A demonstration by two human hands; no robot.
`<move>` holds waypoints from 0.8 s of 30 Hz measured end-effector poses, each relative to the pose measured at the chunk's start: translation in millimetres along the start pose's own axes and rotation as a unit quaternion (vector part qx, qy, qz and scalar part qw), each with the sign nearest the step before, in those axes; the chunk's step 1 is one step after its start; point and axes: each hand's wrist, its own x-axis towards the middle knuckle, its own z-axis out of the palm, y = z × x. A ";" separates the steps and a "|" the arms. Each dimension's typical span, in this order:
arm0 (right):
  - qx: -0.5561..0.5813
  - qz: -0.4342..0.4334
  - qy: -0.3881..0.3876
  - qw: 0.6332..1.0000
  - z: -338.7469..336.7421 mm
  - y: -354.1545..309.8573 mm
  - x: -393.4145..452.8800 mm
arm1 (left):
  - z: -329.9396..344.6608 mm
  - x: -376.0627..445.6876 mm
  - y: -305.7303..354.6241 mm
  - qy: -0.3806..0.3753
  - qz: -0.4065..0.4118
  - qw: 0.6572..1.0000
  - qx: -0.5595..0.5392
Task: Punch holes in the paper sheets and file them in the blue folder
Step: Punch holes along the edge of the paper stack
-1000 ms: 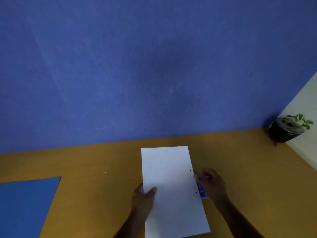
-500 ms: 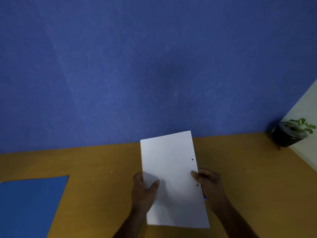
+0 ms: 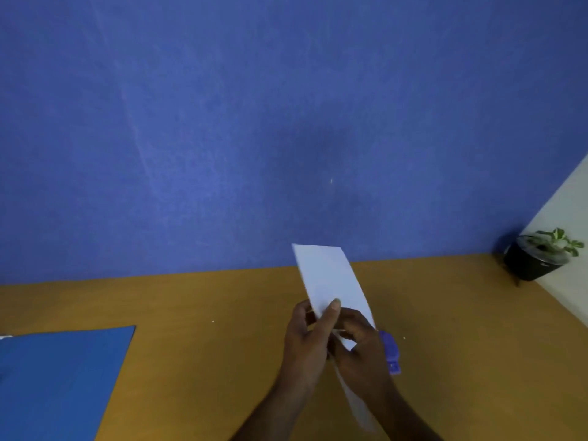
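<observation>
Head view: the only one; it looks down across a wooden desk (image 3: pixel 197 300) to a blue wall.
Paper (image 3: pixel 331 278): lifted off the desk and tilted steeply, top edge toward 12 o'clock, lower end running down between the forearms. No holes can be made out from this angle.
Left hand (image 3: pixel 305 342): pinches the sheets near their middle, thumb on the near face and fingers behind, likely to keep the stack square.
Right hand (image 3: pixel 359 345): curled around the sheets' right edge, touching the left hand; it seems to share the load while they are turned.
Punch (image 3: pixel 390 351): small and purple, on the desk at 3 o'clock of the right hand, partly hidden, out of the grip.
Folder (image 3: pixel 57 383): blue, flat and closed at 9 o'clock, well apart from the hands; a carry to the left looks due.
Plant (image 3: pixel 541 256): potted, far corner at 2 o'clock, out of the way.
</observation>
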 end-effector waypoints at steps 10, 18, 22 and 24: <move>0.051 -0.019 -0.004 0.999 -3.2 25.7 -10.3 | -31.0 6.9 -9.5 0.057 0.100 0.982 0.150; 0.337 0.297 -0.029 0.893 -24.9 78.9 -4.6 | -41.2 13.0 -3.4 -0.046 0.076 0.988 0.129; 0.357 0.327 -0.089 0.871 -36.1 89.7 -16.8 | -54.9 25.7 -11.7 -0.024 0.077 0.989 0.122; 0.304 0.347 -0.070 0.884 -39.5 95.0 -21.1 | -62.4 33.3 -19.5 0.000 0.063 0.989 0.136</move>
